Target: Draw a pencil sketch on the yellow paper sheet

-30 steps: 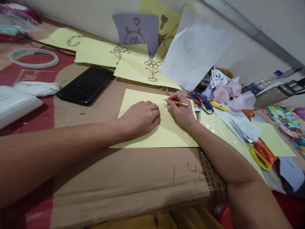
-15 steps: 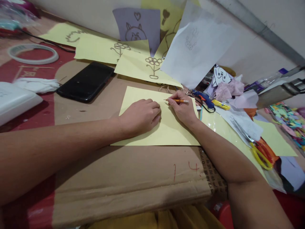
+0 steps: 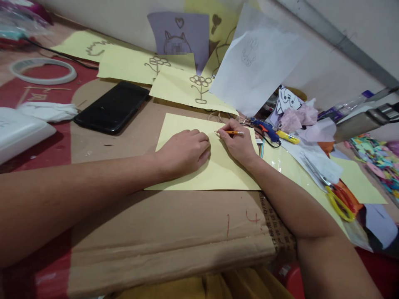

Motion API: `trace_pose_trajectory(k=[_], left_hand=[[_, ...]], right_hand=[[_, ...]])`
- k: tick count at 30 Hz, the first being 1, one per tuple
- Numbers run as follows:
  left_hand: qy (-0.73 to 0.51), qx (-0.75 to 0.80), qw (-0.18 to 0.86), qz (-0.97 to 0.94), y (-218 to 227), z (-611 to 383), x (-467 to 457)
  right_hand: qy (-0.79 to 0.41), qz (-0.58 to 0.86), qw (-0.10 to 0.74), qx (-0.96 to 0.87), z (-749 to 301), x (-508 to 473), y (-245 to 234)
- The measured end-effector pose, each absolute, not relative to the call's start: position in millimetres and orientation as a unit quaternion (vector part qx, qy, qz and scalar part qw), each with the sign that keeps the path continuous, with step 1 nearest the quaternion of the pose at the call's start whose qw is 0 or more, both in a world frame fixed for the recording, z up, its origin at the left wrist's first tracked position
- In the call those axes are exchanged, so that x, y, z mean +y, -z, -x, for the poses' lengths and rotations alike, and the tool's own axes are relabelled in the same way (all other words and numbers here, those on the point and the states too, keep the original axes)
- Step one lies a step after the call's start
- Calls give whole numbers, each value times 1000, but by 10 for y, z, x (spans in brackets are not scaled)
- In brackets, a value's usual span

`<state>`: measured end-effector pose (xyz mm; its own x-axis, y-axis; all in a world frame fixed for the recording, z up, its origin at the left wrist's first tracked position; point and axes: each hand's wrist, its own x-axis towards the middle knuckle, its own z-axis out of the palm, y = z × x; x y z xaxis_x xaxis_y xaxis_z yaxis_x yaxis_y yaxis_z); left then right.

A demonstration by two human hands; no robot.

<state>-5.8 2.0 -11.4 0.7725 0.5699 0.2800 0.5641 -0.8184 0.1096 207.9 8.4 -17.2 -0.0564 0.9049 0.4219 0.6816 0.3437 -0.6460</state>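
A sheet of yellow paper [image 3: 230,174] lies on the cardboard in front of me. My left hand [image 3: 187,151] rests palm down on its left half, holding nothing, the fingers loosely bent and their tips partly hidden. In my right hand [image 3: 238,143] is an orange pencil [image 3: 235,132], pinched between thumb and fingers. The pencil's tip points left and is at the paper's upper middle. Any marks under the tip are too faint to make out.
Behind the sheet stand yellow papers with flower drawings [image 3: 201,87] and a white sheet [image 3: 249,74]. A black phone [image 3: 114,108] and a tape roll [image 3: 43,70] lie left. At right are a blue glue gun [image 3: 266,129], a yellow cutter [image 3: 288,137] and scissors [image 3: 339,203].
My right hand and the pencil have shifted very slightly left. My left hand and the yellow sheet stay in place.
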Motion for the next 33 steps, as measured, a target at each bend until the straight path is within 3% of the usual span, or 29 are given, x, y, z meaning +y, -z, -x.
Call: trace_pose_trajectory(k=[33], left_hand=[[-150, 301, -2, -942, 104, 47, 15]], right_hand=[[-146, 545, 399, -723, -2087, 100, 182]])
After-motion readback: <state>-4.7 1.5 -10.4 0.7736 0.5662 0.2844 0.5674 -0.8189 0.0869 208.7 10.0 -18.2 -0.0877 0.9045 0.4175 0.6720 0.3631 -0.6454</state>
